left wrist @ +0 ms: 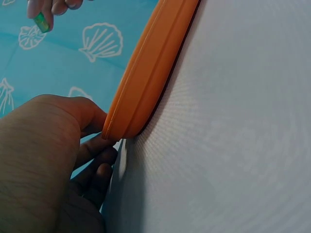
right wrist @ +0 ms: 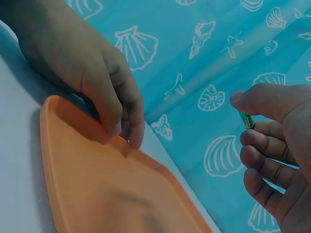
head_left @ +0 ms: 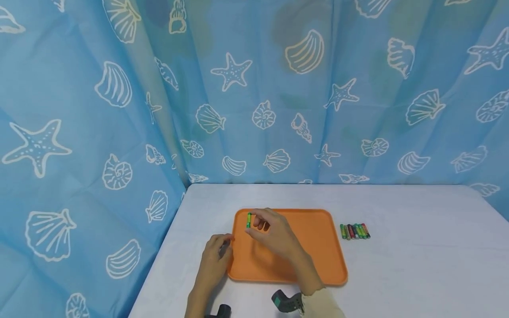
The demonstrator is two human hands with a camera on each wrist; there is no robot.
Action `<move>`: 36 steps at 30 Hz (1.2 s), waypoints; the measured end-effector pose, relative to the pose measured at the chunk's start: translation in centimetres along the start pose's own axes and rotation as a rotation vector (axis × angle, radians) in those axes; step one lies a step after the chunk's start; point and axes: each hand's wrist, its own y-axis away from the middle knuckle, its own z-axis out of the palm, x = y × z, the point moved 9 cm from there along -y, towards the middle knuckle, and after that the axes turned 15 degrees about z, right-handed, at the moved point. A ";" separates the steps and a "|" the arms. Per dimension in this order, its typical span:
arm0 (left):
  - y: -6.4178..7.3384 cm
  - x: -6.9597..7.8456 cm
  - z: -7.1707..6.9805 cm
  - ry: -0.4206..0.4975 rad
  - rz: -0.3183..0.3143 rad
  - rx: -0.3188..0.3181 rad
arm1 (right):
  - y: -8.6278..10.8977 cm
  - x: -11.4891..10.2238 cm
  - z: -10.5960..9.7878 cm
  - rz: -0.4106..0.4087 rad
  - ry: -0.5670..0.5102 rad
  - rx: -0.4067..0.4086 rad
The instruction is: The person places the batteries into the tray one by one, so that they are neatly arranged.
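My right hand [head_left: 276,232] holds a small green battery [head_left: 248,220] upright between thumb and index finger, above the left part of an orange tray [head_left: 306,247]. In the right wrist view the same battery [right wrist: 247,120] is partly covered by the thumb, with the other fingers loosely bent below. At the tray's left side my left hand [head_left: 214,260] grips the rim, its thumb on the inner side. The left wrist view has the tray's outer wall [left wrist: 146,73] up close against the left fingertips.
A row of several batteries [head_left: 355,231], green, red and dark, lies on the white table [head_left: 417,256] just right of the tray. Behind the table and along its left side hangs a blue curtain [head_left: 262,145] with shell and starfish prints.
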 end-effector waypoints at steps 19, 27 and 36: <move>-0.2 0.7 -0.1 0.004 0.059 0.011 | -1.1 1.9 3.2 0.014 0.027 -0.024; 0.0 0.5 -0.3 0.007 0.068 0.019 | -1.5 3.5 5.5 0.055 0.044 -0.053; 0.0 0.4 -0.5 0.003 0.052 0.022 | -1.6 5.1 6.8 0.108 0.089 -0.040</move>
